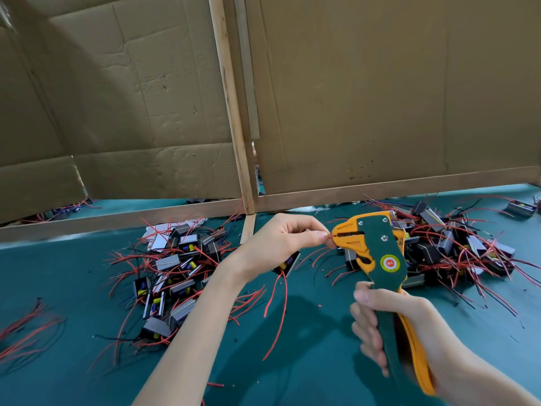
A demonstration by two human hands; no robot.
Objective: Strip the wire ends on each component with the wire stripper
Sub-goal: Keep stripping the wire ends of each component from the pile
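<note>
My right hand [389, 323] grips the handles of a green and orange wire stripper [377, 253], held upright with its jaws pointing left. My left hand [281, 241] pinches a red wire [330, 237] whose end sits in the stripper's jaws. Below that hand hangs the wire's small black component [288, 263], partly hidden by the wrist, with more red leads [281, 312] trailing down from it.
Piles of black components with red and black wires lie on the teal table: one at left [175, 273], one at right [456, 244]. Loose red wires [26, 326] lie at the far left. Cardboard panels on a wooden frame [234, 112] wall off the back.
</note>
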